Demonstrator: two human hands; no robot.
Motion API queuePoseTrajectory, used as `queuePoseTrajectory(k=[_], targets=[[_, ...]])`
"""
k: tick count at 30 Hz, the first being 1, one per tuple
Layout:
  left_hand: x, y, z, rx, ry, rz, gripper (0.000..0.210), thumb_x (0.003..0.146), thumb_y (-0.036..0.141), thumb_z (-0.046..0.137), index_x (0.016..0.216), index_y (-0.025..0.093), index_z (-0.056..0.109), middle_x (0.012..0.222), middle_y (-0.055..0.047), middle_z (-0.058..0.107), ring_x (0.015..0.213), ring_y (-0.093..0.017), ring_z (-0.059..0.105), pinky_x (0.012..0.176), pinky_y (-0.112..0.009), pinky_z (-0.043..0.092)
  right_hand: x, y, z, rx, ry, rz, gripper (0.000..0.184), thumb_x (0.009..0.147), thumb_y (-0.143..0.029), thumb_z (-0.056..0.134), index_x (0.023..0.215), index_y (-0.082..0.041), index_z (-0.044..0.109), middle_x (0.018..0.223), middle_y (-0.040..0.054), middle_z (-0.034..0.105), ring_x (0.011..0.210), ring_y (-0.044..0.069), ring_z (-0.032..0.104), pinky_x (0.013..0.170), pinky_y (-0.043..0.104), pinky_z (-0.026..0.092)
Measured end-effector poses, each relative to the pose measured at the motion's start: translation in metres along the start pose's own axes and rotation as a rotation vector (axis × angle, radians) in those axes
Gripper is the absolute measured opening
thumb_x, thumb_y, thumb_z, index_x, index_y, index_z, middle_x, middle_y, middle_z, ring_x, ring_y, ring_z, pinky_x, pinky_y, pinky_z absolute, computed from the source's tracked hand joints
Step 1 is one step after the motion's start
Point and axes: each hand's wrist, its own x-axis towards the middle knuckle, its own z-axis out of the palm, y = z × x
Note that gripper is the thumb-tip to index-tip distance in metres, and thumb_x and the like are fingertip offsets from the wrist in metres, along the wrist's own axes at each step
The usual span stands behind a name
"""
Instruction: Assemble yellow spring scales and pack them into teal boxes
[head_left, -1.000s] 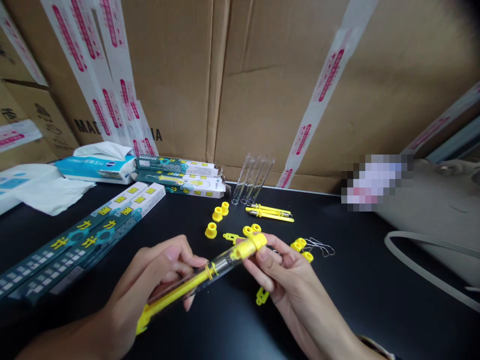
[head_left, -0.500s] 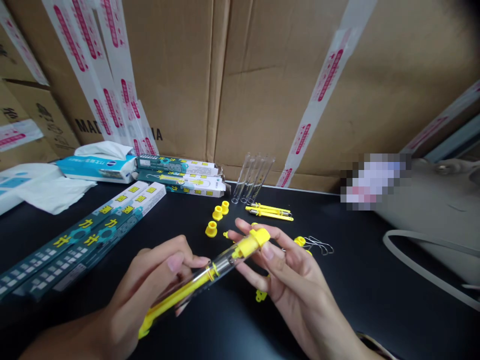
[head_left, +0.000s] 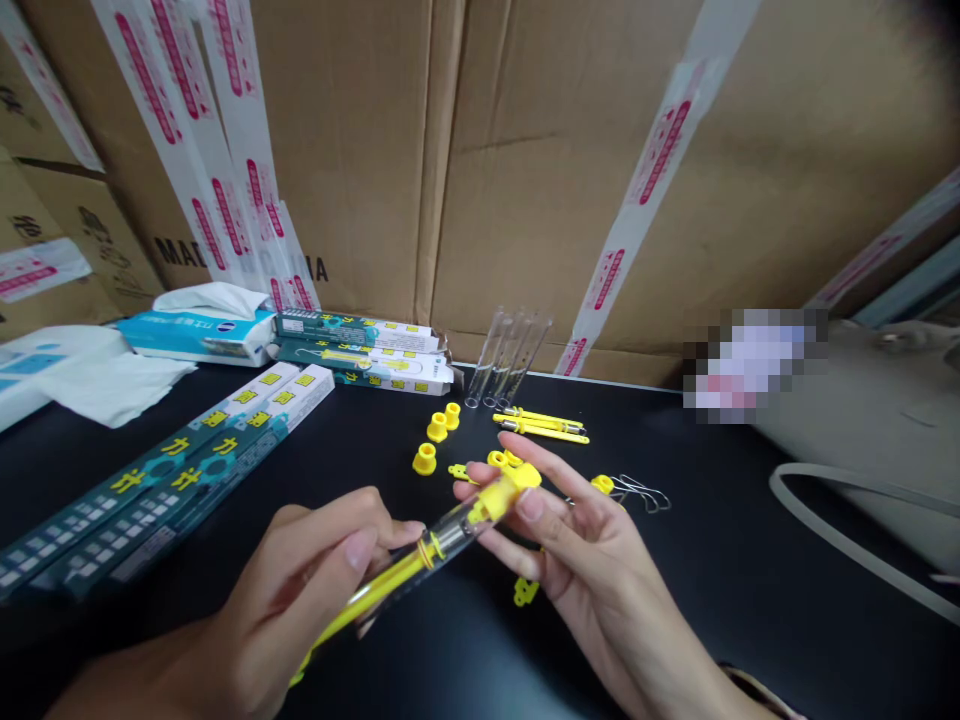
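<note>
A clear-tubed spring scale (head_left: 452, 533) with a yellow inner rod slants across the front, its upper end to the right. My left hand (head_left: 300, 575) is closed around the lower part of the tube, index finger along its side. At the upper end, my right hand (head_left: 592, 555) pinches the yellow cap (head_left: 519, 482) between thumb and fingers. Whether the cap is fully seated in the tube I cannot tell. Just behind the right fingers lie small yellow rings (head_left: 496, 459) and a flat yellow tab (head_left: 459, 472). Another yellow tab (head_left: 525, 592) shows beneath that hand.
Yellow caps (head_left: 424, 459), clear tubes (head_left: 491, 360), yellow rods with springs (head_left: 544, 428) and wire hooks (head_left: 645, 494) lie farther back. Printed boxes (head_left: 187, 470) and tissue packs (head_left: 199, 335) occupy the left. A large carton (head_left: 360, 150) walls off the back; a bag (head_left: 862, 430) stands right.
The cap has turned slightly in my right fingers, and the index finger has lifted a little. The scale's lower end has shifted slightly right. More small yellow parts show behind the right hand.
</note>
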Motion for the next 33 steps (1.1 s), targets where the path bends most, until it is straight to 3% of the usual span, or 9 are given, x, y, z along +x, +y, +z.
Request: queuePoseTrajectory(k=[4, 10, 21, 27, 29, 33], targets=[[-0.003, -0.004, 0.000, 0.057, -0.029, 0.084, 0.048, 0.107, 0.046, 0.041, 0.084, 0.021, 0.074, 0.058, 0.003, 0.052, 0.047, -0.010, 0.048, 0.046, -0.025, 0.031, 0.002, 0.001, -0.003, 0.059, -0.024, 0.073, 0.028, 0.093, -0.023, 0.075, 0.121, -0.021, 0.073, 0.120, 0.0107, 0.078, 0.113, 0.021, 0.074, 0.099, 0.033, 0.059], [-0.007, -0.010, -0.003, 0.112, 0.021, 0.192, 0.038, 0.108, 0.041, 0.041, 0.104, 0.027, 0.076, 0.062, 0.004, 0.058, 0.050, -0.009, 0.055, 0.052, -0.023, 0.036, 0.001, 0.006, -0.007, 0.177, -0.060, 0.097, 0.019, 0.091, -0.018, 0.077, 0.110, -0.021, 0.076, 0.120, 0.0069, 0.079, 0.113, 0.022, 0.074, 0.098, 0.031, 0.059], [-0.006, -0.007, -0.001, 0.113, -0.003, 0.163, 0.039, 0.109, 0.039, 0.039, 0.097, 0.025, 0.074, 0.061, 0.005, 0.058, 0.050, -0.009, 0.055, 0.050, -0.022, 0.036, 0.000, 0.008, -0.009, 0.178, -0.040, 0.114, 0.003, 0.093, -0.018, 0.075, 0.096, -0.018, 0.075, 0.118, 0.0055, 0.078, 0.117, 0.022, 0.072, 0.098, 0.029, 0.059], [-0.003, -0.009, -0.003, 0.185, -0.069, 0.126, 0.042, 0.106, 0.037, 0.040, 0.072, 0.020, 0.059, 0.058, 0.004, 0.053, 0.047, -0.010, 0.048, 0.048, -0.024, 0.033, 0.002, 0.010, -0.009, 0.178, 0.034, 0.110, 0.009, 0.087, -0.017, 0.081, 0.087, -0.017, 0.072, 0.119, 0.0092, 0.078, 0.113, 0.023, 0.074, 0.096, 0.031, 0.060], [-0.001, -0.011, -0.004, 0.181, -0.131, 0.095, 0.034, 0.105, 0.033, 0.042, 0.078, 0.020, 0.058, 0.060, 0.005, 0.049, 0.046, -0.009, 0.043, 0.046, -0.023, 0.031, 0.002, 0.010, -0.009, 0.168, 0.067, 0.111, 0.010, 0.087, -0.019, 0.082, 0.089, -0.017, 0.072, 0.119, 0.0110, 0.078, 0.111, 0.023, 0.075, 0.095, 0.031, 0.061], [0.002, -0.009, -0.001, 0.193, -0.243, 0.042, 0.015, 0.101, 0.026, 0.048, 0.112, 0.022, 0.057, 0.061, 0.010, 0.042, 0.046, -0.009, 0.037, 0.043, -0.021, 0.027, 0.002, 0.009, -0.009, 0.144, 0.098, 0.131, 0.030, 0.088, -0.021, 0.081, 0.116, -0.021, 0.071, 0.120, 0.0096, 0.078, 0.111, 0.022, 0.075, 0.097, 0.033, 0.061]])
